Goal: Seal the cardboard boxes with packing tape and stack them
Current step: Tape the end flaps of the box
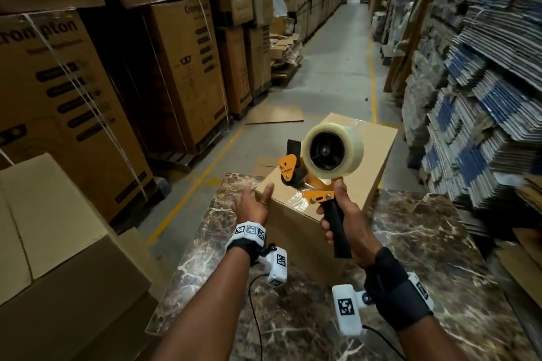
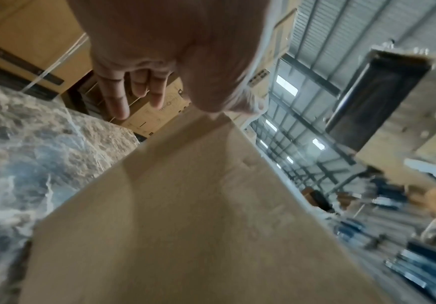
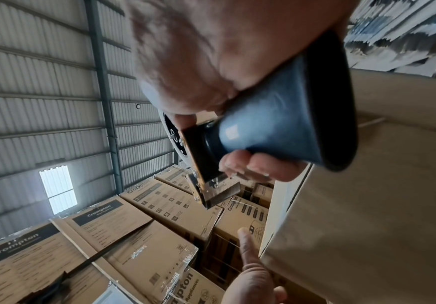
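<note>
Right now the cardboard box point(image 1: 331, 184) stands on the marble-patterned table point(image 1: 425, 243), its long side running away from the person, far end sticking out past the table's far edge over the aisle floor point(image 1: 331, 67). Clear tape already shines on the box's near top edge. Right hand point(image 1: 346, 223) clenched round the black handle of the orange tape dispenser point(image 1: 319, 179), lifted just above the box's near end, tape roll point(image 1: 334, 152) on top; whether the dispenser's front touches the box top, cannot tell. Left hand point(image 1: 252, 202) released, fingers straight and spread, palm against the box's left side near its top corner; left wrist view shows the thumb at the box's upper edge.

Around the box: left of it a wall of stacked Crompton cartons point(image 1: 58, 97), strapped, on pallets. Nearer left, plain cartons point(image 1: 44, 214) close beside the table's left edge. Right of the box, racks of flat-packed sheets point(image 1: 484, 97) stacked high, leaning close to the table's right corner. Beyond the box a flat cardboard sheet point(image 1: 275, 116) lies on the floor.

Open room: aisle beyond the box, yellow floor line point(image 1: 374, 73) down it. Bare tabletop either side of the box.
</note>
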The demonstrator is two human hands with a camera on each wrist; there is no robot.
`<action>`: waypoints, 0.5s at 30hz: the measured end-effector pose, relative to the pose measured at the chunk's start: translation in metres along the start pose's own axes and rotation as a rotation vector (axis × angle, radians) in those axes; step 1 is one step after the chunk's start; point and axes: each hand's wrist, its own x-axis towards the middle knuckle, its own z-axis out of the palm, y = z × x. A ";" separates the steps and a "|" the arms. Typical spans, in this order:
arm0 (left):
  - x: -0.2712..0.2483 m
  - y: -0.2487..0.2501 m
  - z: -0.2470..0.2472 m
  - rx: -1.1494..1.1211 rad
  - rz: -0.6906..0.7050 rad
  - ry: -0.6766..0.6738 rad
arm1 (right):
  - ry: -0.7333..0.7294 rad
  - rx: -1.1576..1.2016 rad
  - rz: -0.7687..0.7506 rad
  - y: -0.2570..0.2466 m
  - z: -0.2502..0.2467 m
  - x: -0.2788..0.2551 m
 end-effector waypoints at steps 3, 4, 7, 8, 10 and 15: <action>0.005 0.001 -0.005 -0.126 0.007 0.202 | -0.014 0.017 0.005 -0.001 0.002 0.002; 0.007 0.003 -0.009 -0.190 0.001 0.213 | -0.020 0.033 0.014 -0.002 0.002 0.002; 0.004 0.014 -0.020 -0.625 -0.171 -0.114 | -0.040 0.069 0.029 -0.003 0.001 0.004; -0.001 0.019 -0.026 -0.780 -0.232 -0.246 | -0.044 0.081 0.034 -0.004 0.002 0.005; -0.010 0.027 -0.032 -0.945 -0.278 -0.456 | -0.059 0.114 0.054 -0.004 0.003 0.007; -0.025 0.049 -0.029 -1.004 -0.213 -0.694 | -0.095 0.193 0.083 -0.005 0.007 0.010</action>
